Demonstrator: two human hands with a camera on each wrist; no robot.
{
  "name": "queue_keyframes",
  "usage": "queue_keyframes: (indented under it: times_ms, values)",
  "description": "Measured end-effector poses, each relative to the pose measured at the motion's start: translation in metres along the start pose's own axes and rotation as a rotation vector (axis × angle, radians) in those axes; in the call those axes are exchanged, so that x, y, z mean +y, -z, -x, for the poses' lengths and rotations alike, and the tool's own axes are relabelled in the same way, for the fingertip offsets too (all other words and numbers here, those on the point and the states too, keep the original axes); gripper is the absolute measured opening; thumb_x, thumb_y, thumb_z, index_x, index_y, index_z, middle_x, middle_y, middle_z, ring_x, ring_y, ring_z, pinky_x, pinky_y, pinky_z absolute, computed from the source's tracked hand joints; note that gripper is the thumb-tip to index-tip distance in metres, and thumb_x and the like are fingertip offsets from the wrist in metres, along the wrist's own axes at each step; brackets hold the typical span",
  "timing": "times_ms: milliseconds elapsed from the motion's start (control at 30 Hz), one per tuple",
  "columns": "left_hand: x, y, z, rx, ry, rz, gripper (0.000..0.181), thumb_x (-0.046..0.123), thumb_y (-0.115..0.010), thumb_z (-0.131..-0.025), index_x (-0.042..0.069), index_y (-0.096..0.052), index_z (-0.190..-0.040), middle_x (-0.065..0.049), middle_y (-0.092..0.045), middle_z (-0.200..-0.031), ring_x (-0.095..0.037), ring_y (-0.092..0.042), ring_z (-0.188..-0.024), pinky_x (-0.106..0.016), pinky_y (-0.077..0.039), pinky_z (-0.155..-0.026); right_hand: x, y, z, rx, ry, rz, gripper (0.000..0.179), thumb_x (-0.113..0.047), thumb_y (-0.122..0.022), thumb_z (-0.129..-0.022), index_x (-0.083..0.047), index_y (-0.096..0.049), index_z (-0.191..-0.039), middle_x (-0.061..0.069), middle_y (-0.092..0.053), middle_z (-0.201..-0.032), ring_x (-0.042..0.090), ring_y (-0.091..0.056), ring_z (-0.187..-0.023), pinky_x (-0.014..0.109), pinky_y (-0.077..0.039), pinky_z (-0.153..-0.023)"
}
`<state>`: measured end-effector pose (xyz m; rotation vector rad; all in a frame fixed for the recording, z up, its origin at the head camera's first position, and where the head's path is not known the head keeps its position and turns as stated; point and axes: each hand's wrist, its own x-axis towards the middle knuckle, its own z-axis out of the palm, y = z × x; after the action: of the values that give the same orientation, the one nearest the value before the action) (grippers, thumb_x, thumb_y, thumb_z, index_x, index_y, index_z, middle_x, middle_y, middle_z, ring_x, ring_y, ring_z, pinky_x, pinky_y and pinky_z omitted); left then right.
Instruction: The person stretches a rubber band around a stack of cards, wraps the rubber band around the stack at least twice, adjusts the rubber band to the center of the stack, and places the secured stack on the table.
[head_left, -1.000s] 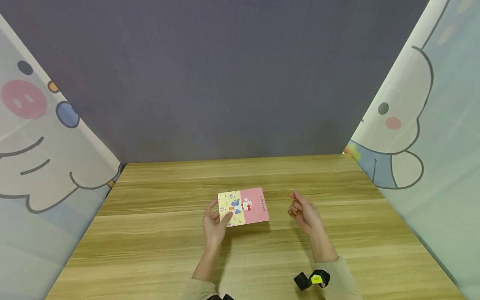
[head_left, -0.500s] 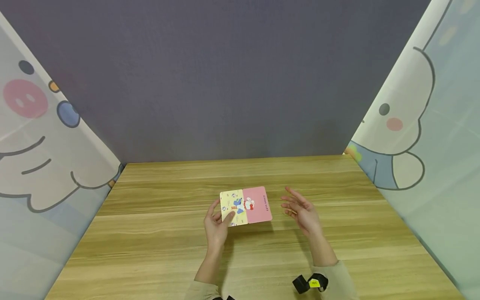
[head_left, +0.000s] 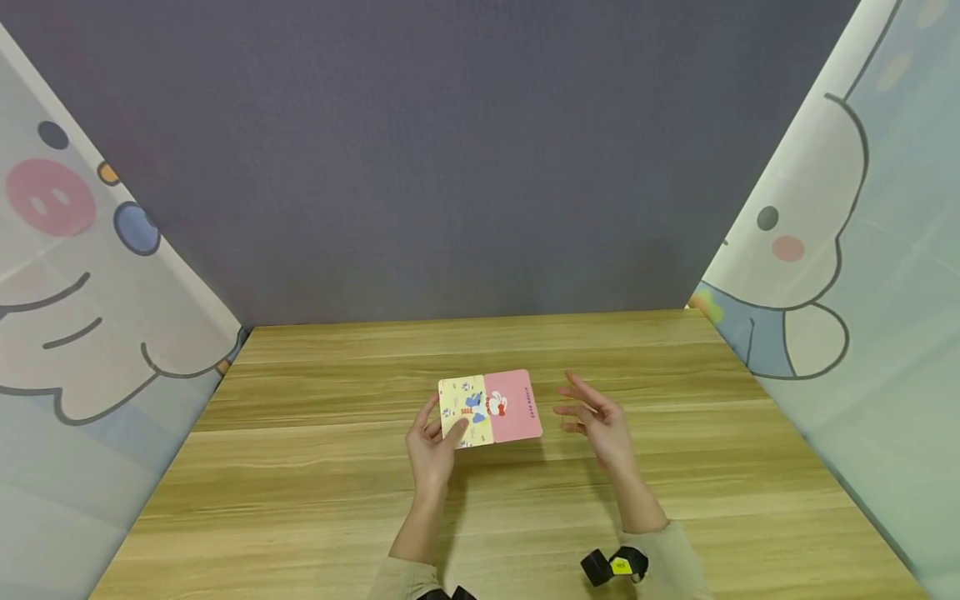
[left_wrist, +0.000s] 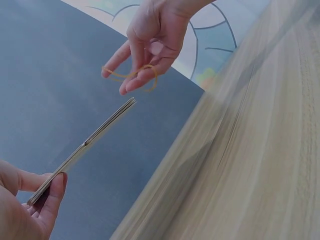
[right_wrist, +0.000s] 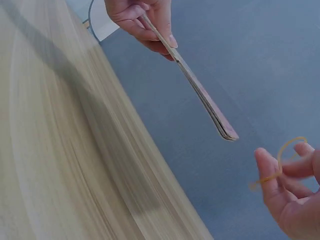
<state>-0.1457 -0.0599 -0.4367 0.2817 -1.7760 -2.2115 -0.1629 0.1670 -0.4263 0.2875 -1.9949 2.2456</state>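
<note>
My left hand (head_left: pixel 431 458) holds a small notebook (head_left: pixel 513 408) above the table, thumb on its face and fingers beneath. A yellow half with a blue animal and a pink half with a white rabbit make up the side facing up. Seen edge-on in the left wrist view, it is a thin stack of layers with a seam midway. To the right of its pink end, my right hand (head_left: pixel 611 437) hovers with fingers spread and lightly bent. A thin yellow-orange rubber band (right_wrist: pixel 291 140) loops around those fingers, apart from the notebook.
A wood-grain table (head_left: pixel 315 500) lies under both hands. Behind it rises a dark grey panel (head_left: pixel 465 167), with cartoon-printed sheets (head_left: pixel 810 200) on both sides. A black wrist camera (head_left: pixel 597 567) is strapped at the right sleeve.
My right hand has gone from bunched fingers to spread ones and moved left, nearer the notebook. The left hand keeps its hold on the notebook, shifting only slightly.
</note>
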Motion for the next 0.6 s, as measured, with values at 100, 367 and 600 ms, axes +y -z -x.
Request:
queue_keyframes:
  times_ms: [100, 367, 600]
  values:
    - [0.000, -0.001, -0.001, 0.003, -0.002, 0.001, 0.057, -0.011, -0.063, -0.074, 0.000, -0.044, -0.127, -0.028, -0.060, -0.095, -0.028, -0.064, -0.074, -0.026, -0.055, -0.059, 0.001, -0.001, 0.000, 0.010, 0.006, 0.004, 0.048, 0.010, -0.054, -0.083, 0.004, -0.040, -0.129, -0.004, -0.062, -0.101, 0.016, -0.063, -0.077, 0.026, -0.055, -0.061]
    - [0.003, -0.003, -0.004, 0.003, -0.026, 0.015, 0.057, -0.010, -0.063, -0.075, 0.000, -0.043, -0.127, -0.028, -0.060, -0.096, -0.030, -0.064, -0.079, -0.027, -0.055, -0.062, 0.005, -0.007, -0.002, 0.009, 0.114, 0.100, 0.054, 0.008, -0.067, -0.072, 0.008, -0.046, -0.122, -0.002, -0.059, -0.104, 0.022, -0.059, -0.087, 0.024, -0.052, -0.076]
    - [0.006, -0.007, -0.005, 0.028, -0.033, 0.055, 0.057, -0.012, -0.064, -0.073, -0.001, -0.045, -0.126, -0.030, -0.060, -0.094, -0.028, -0.064, -0.076, -0.027, -0.055, -0.059, 0.037, -0.002, -0.008, -0.027, 0.213, 0.076, 0.056, -0.006, -0.072, -0.071, 0.003, -0.049, -0.122, 0.016, -0.054, -0.113, 0.031, -0.057, -0.093, 0.026, -0.052, -0.077]
